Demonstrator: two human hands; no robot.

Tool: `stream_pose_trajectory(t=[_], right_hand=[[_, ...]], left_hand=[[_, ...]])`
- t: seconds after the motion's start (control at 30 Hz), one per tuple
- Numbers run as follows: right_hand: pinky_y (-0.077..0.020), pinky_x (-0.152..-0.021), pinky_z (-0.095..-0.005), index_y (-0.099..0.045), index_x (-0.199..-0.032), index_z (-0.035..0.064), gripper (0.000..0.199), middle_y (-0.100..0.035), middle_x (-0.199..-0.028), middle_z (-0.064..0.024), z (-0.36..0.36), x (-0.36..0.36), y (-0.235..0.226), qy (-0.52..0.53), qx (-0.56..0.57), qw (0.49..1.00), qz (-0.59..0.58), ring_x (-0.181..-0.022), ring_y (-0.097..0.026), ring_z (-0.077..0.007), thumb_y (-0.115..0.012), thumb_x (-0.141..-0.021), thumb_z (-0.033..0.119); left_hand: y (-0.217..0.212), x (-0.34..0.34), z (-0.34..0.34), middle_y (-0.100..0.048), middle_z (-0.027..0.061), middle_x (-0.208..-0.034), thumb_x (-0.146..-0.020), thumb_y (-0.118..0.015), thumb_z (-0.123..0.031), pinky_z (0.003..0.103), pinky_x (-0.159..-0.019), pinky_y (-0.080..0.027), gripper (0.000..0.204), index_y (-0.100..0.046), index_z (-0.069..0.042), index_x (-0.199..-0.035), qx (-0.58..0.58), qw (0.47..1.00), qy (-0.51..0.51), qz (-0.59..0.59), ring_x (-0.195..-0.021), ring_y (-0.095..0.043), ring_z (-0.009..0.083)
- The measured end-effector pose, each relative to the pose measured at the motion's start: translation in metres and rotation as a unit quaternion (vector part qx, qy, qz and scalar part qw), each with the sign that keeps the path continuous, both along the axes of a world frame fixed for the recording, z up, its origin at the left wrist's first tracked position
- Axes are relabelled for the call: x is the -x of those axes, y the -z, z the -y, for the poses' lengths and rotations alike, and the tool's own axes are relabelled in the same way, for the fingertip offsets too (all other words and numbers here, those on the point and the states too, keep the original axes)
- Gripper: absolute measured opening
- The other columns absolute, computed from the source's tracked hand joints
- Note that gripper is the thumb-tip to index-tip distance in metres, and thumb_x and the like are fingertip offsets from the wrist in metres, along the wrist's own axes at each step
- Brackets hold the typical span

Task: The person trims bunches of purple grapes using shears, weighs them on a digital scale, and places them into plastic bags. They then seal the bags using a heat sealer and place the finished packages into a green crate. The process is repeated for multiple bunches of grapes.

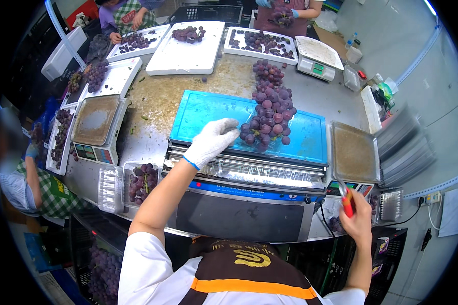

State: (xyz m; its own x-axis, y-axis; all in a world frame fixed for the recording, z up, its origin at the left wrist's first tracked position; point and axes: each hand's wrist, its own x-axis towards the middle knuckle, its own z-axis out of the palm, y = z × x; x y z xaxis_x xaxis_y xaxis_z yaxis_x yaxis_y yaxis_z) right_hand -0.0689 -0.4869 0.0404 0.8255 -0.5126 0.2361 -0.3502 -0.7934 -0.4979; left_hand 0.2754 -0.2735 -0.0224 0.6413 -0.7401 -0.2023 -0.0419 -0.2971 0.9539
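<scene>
A long bunch of purple grapes [269,114] lies over the blue board [203,109] on top of a film wrapping machine [244,170], its far end on the metal table. Just left of the bunch hovers my left hand [216,140] in a white glove with a blue cuff. Its fingers reach toward the grapes, slightly apart, and I see nothing held in them. Red-handled snips [347,202] are gripped in my bare right hand [358,216], blades pointing away from me, at the front edge of the right-hand scale [355,152].
Left of the machine stand a clear tray of grapes [141,184], stacked clear trays [110,189] and another scale [97,122]. White foam trays [188,58] with grapes line the far side. Co-workers stand at the left and far edges, one co-worker's gloved hands [290,14] holding grapes.
</scene>
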Motion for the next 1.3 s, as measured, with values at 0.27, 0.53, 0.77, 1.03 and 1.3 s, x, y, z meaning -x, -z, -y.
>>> stream_pose_trajectory(t=[0.27, 0.53, 0.77, 1.03, 1.3], right_hand=[[-0.0491, -0.066, -0.0393, -0.055, -0.099, -0.0025, 0.040, -0.057, -0.080, -0.0163, -0.028, -0.120, -0.005, -0.148, 0.209, 0.966, -0.046, -0.075, -0.058, -0.0314, -0.072, -0.064, 0.008], [-0.0507, -0.063, -0.0394, -0.057, -0.086, -0.0050, 0.031, -0.058, -0.076, -0.0172, -0.032, -0.149, -0.011, -0.166, 0.243, 0.948, -0.124, -0.073, -0.060, -0.0313, -0.067, -0.061, 0.010], [-0.0516, -0.064, -0.0397, -0.059, -0.079, -0.0063, 0.022, -0.060, -0.076, -0.0204, -0.038, -0.165, -0.024, -0.187, 0.264, 0.932, -0.165, -0.073, -0.061, -0.0324, -0.062, -0.063, 0.010], [-0.0501, -0.064, -0.0412, -0.059, -0.082, -0.0031, 0.026, -0.059, -0.076, -0.0178, -0.042, -0.177, -0.025, -0.178, 0.285, 0.917, -0.215, -0.074, -0.061, -0.0327, -0.067, -0.063, 0.013], [-0.0523, -0.066, -0.0390, -0.061, -0.078, -0.0060, 0.022, -0.062, -0.079, -0.0210, -0.046, -0.181, -0.024, -0.175, 0.283, 0.917, -0.219, -0.076, -0.062, -0.0323, -0.060, -0.063, 0.011]], left_hand=[[0.027, -0.002, 0.003, -0.064, 0.0188, -0.113, -0.089, -0.058, -0.028, 0.033, -0.087, -0.047, 0.049, -0.053, 0.005, -0.125, 0.032, 0.996, -0.020, 0.080, -0.100, -0.063, 0.0245], [0.018, -0.001, 0.007, -0.063, 0.0196, -0.113, -0.087, -0.057, -0.033, 0.035, -0.089, -0.046, 0.045, -0.059, -0.001, -0.118, -0.022, 0.992, -0.006, 0.120, -0.103, -0.061, 0.0298], [0.015, -0.001, 0.008, -0.064, 0.0190, -0.110, -0.087, -0.058, -0.033, 0.036, -0.088, -0.047, 0.044, -0.061, -0.002, -0.116, -0.024, 0.990, 0.000, 0.138, -0.100, -0.062, 0.0293], [0.019, -0.004, 0.008, -0.066, 0.0159, -0.107, -0.089, -0.058, -0.026, 0.031, -0.087, -0.048, 0.041, -0.059, 0.003, -0.118, -0.017, 0.988, 0.013, 0.155, -0.097, -0.063, 0.0200], [0.017, -0.004, 0.007, -0.067, 0.0153, -0.105, -0.089, -0.058, -0.025, 0.031, -0.087, -0.048, 0.039, -0.060, 0.002, -0.116, -0.024, 0.990, 0.010, 0.137, -0.097, -0.063, 0.0198]])
